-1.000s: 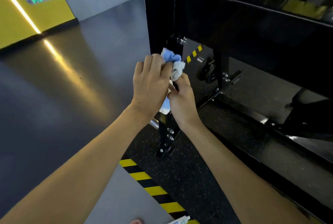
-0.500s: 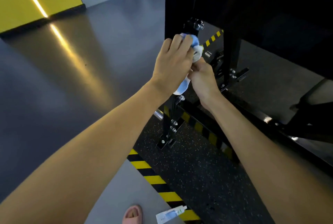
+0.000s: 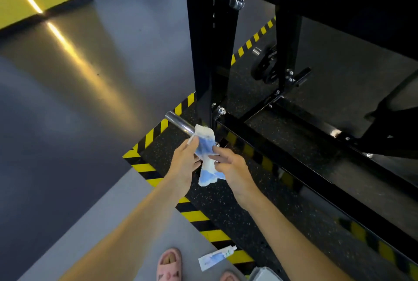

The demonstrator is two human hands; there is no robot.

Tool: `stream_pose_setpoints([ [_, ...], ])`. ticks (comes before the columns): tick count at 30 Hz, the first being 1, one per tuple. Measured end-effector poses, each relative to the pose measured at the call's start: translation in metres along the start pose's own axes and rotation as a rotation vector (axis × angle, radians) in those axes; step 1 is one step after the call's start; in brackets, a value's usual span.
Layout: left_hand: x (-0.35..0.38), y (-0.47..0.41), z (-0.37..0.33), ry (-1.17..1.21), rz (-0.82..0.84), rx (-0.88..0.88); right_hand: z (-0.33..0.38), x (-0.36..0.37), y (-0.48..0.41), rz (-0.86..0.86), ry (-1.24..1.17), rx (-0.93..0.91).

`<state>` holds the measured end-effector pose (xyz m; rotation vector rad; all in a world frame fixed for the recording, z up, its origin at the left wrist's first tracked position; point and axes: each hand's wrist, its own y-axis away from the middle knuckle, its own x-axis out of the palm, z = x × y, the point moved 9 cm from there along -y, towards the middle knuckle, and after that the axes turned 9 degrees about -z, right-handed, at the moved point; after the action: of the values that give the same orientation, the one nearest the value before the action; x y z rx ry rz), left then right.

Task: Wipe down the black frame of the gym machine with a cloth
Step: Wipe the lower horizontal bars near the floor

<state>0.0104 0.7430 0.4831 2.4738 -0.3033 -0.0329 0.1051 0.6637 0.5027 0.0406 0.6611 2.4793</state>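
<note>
My left hand (image 3: 184, 163) and right hand (image 3: 228, 164) both pinched the cloth (image 3: 207, 156), just short of the black frame (image 3: 210, 54).

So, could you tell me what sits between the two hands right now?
The cloth, held by the left hand and right hand, as the head view shows.

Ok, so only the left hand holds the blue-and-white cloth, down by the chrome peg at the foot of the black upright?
No: the head view shows both hands, left hand and right hand, holding the cloth, down by the chrome peg at the foot of the black upright.
</note>
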Motion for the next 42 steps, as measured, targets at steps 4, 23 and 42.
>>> stream_pose_setpoints([
  [4, -0.023, -0.009, 0.003, -0.160, -0.259, 0.141, -0.010, -0.005, -0.003, 0.003, 0.060, -0.020],
  [23, 0.074, -0.050, -0.026, -0.655, -0.251, 1.020, 0.008, -0.024, -0.058, -0.203, 0.873, -0.486],
  [42, 0.090, -0.057, -0.011, -1.587, -0.177, 1.173, 0.014, -0.033, -0.074, -0.203, 1.049, -0.615],
])
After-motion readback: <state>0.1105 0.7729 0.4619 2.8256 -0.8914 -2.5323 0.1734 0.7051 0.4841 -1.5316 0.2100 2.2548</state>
